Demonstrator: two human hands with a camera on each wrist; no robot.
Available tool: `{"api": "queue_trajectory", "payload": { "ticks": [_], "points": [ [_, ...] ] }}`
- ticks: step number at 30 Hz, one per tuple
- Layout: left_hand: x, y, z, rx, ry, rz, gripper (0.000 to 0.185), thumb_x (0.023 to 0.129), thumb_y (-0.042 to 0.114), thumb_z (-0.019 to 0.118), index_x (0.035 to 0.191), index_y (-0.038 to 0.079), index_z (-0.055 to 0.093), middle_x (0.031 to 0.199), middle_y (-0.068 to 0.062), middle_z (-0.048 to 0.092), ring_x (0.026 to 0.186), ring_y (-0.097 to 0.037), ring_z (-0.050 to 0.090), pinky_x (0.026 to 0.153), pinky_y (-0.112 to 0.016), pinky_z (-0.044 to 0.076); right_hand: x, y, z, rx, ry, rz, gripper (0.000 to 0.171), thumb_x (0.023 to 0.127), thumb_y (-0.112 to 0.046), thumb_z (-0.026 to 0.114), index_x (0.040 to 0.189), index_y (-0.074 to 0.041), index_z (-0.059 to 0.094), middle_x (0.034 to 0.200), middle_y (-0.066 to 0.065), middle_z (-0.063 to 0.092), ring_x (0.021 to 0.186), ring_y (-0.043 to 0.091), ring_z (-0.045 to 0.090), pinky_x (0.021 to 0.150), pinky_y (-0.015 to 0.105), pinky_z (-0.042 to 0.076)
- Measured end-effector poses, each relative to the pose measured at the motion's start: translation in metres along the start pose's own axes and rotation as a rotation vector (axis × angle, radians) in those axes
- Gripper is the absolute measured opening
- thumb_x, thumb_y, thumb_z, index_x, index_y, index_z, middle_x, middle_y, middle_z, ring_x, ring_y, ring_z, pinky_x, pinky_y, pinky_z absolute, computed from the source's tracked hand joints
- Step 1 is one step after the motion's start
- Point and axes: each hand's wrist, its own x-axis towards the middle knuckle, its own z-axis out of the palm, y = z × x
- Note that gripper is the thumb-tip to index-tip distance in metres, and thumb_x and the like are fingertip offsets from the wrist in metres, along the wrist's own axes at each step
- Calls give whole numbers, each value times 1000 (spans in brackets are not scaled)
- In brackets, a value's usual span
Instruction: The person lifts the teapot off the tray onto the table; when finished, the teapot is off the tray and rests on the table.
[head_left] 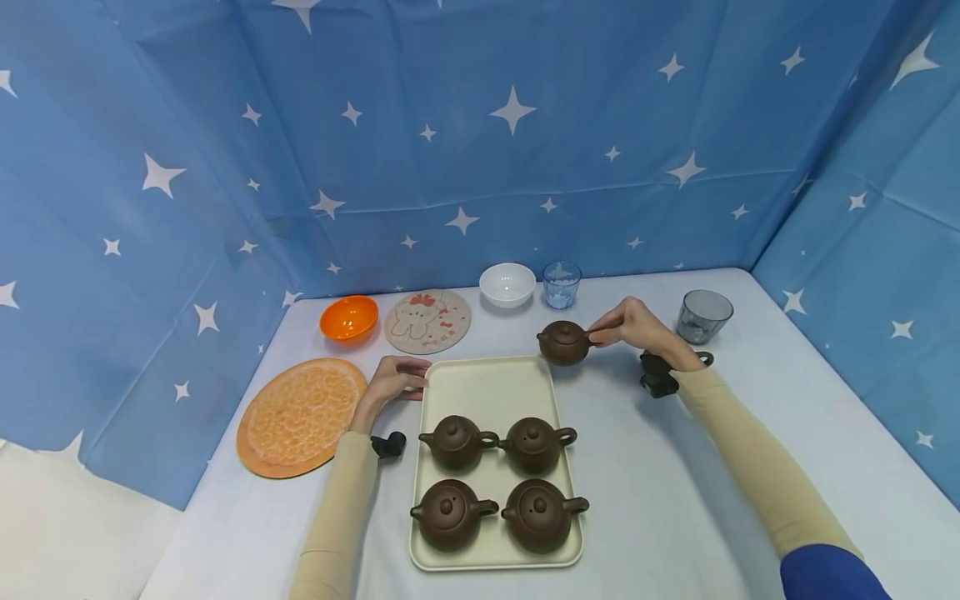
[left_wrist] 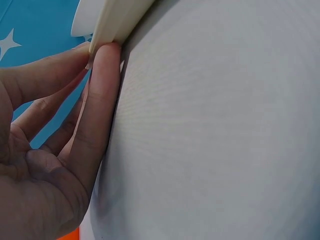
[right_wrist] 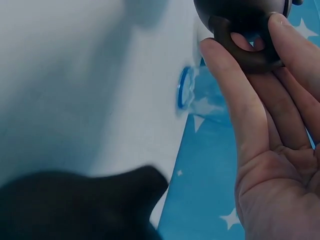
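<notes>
My right hand (head_left: 630, 325) grips the handle of a small dark brown teapot (head_left: 564, 343), just beyond the cream tray's far right corner. In the right wrist view, thumb and fingers close round that handle (right_wrist: 250, 57). At the far left corner of the tray (head_left: 491, 383), my left hand (head_left: 393, 382) pinches the rim, as the left wrist view shows with the tray edge (left_wrist: 112, 25) between thumb and finger. Several brown teapots (head_left: 457, 442) stand in rows on the tray's near part. Another teapot is mostly hidden behind my right wrist; its handle (head_left: 706, 358) shows.
An orange bowl (head_left: 349, 320), a round rabbit-patterned mat (head_left: 427, 322), a white bowl (head_left: 507, 285) and a blue glass (head_left: 561, 285) line the back. A grey glass (head_left: 703, 317) stands at the right. An orange round mat (head_left: 300, 418) lies left of the tray.
</notes>
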Motion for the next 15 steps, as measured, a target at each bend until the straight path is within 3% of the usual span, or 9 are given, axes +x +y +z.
{"api": "queue_trajectory", "payload": {
  "ticks": [9,15],
  "points": [
    [0,0,-1,5,1,3,39,80,-8,67,118,-7,63,104,-20,66,75,-15,66,67,-33,62,-8,9,-7,-39,-11,21,23,85,-7,72,101,9,71,95,24,70,76,27,72,78,27,59],
    [0,-2,-1,-8,-6,7,40,80,-7,67,120,-7,61,107,-22,65,75,-15,66,67,-34,62,-9,12,-6,-15,-51,14,24,84,-6,71,101,11,70,94,26,70,79,37,70,75,26,59]
  ]
}}
